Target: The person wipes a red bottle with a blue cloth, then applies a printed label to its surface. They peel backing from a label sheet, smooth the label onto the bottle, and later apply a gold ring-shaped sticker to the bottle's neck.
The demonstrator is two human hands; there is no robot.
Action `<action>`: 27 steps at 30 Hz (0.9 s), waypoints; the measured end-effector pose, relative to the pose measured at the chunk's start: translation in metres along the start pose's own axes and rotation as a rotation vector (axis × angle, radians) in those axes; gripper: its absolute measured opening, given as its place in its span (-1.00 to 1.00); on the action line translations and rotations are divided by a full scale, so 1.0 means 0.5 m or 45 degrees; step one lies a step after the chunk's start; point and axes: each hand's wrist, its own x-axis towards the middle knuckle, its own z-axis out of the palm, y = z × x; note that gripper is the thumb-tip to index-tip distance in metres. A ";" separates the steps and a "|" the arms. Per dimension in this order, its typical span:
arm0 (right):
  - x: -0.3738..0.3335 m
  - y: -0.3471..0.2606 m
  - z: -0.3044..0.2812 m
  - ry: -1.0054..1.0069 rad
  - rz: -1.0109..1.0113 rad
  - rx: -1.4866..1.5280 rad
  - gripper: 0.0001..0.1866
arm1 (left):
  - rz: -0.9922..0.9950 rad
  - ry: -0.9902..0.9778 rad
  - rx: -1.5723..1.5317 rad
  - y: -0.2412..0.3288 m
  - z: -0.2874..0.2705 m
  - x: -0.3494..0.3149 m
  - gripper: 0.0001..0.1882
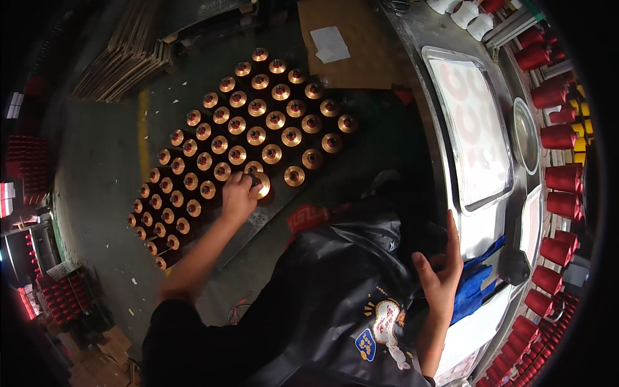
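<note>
My left hand [240, 195] is closed around the dark stem of a gold-topped piece [263, 187] with a dark red body, at the near edge of a block of similar pieces. This piece looks larger than its neighbours, as if raised above them. Its kind cannot be made out. Many like it stand upright in slanting rows, among them one gold-topped piece [294, 176] to the right of my left hand. My right hand [442, 278] has its index finger stretched out and the thumb apart, at the edge of the metal worktable [412, 39]. I see nothing in it.
A metal tray [509, 193] with a white sheet lies on the worktable, near a round dish [526, 135] and a blue cloth [476, 284]. Red conical parts [560, 138] line the right side. Flattened cardboard [132, 55] is stacked at the far left. A cardboard sheet [354, 58] lies ahead.
</note>
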 end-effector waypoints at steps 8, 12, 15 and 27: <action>-0.043 -0.027 -0.016 0.240 0.199 -0.147 -0.12 | -0.308 -0.134 -0.095 -0.223 0.367 -0.114 -0.78; -0.055 -0.031 -0.037 0.267 0.331 -0.207 -0.14 | -0.413 -0.160 -0.150 -0.220 0.415 -0.112 -0.77; -0.056 -0.036 -0.038 0.272 0.305 -0.221 -0.17 | -0.393 -0.167 -0.138 -0.207 0.420 -0.108 -0.76; -0.123 -0.035 -0.075 0.424 0.381 -0.044 -0.49 | -0.402 -0.424 0.107 -0.267 0.434 -0.141 -0.63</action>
